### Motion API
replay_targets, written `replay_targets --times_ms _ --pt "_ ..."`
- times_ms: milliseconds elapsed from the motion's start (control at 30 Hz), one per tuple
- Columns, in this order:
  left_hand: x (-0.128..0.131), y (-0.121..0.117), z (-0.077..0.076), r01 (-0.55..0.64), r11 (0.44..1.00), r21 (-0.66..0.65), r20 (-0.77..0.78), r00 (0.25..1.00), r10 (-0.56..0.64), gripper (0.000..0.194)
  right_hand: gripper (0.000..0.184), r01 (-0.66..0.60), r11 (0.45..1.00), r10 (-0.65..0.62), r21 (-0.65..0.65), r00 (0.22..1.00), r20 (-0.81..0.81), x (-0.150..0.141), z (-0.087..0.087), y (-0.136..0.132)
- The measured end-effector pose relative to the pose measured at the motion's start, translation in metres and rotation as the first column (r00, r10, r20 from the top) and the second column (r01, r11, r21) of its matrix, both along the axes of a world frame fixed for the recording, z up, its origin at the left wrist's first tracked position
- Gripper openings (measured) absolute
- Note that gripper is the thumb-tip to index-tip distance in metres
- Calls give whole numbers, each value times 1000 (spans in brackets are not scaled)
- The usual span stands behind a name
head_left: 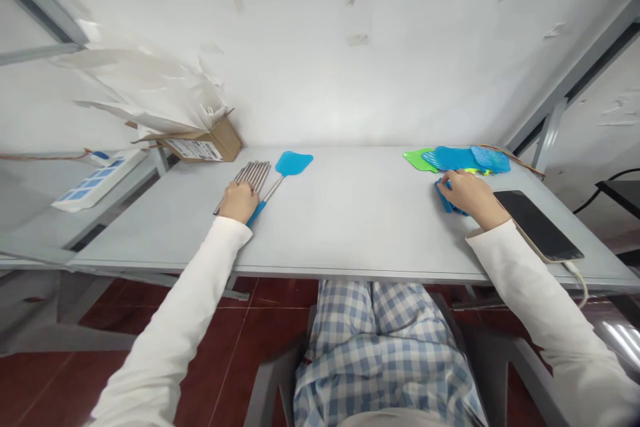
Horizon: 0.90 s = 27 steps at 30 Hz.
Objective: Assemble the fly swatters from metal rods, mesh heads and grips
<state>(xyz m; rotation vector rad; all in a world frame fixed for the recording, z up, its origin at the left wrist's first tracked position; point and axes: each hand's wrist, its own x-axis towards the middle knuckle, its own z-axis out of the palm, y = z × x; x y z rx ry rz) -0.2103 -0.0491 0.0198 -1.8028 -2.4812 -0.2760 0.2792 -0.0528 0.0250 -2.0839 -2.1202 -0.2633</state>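
Note:
My left hand point(239, 201) is closed over the near part of a bundle of thin metal rods point(256, 173) on the left of the table; my fingertips are partly hidden. Just right of that hand lies a fly swatter point(294, 163) with a blue head, a metal rod and a blue handle. Over on the right, my right hand point(467, 195) pinches at a small pile of blue plastic handles point(443, 199), with its fingers bent down onto them. Behind this hand sit overlapping flat swatter heads, a green one point(419, 159) and several blue ones point(453, 158).
A smartphone point(537, 223) with a white cable lies by my right forearm. At the back left stand an open cardboard box point(225, 140) and a white power strip point(103, 178). The grey table point(345, 227) meets a white wall behind.

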Motion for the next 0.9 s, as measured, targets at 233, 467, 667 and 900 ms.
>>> replay_targets --times_ms 233,467,667,900 --pt "3 2 -2 20 1000 10 52 998 -21 36 26 -101 991 102 -91 995 11 -12 -7 -5" --pt "9 13 2 38 998 -49 62 997 -35 33 50 -165 976 155 -141 985 -80 -41 -1 -7" --pt "22 24 7 -38 999 -4 123 992 38 21 46 -223 953 197 -205 970 -141 -55 -1 4" --pt "48 -5 29 -141 645 751 318 933 -167 12 33 -344 937 325 -58 922 -212 -57 -19 17"
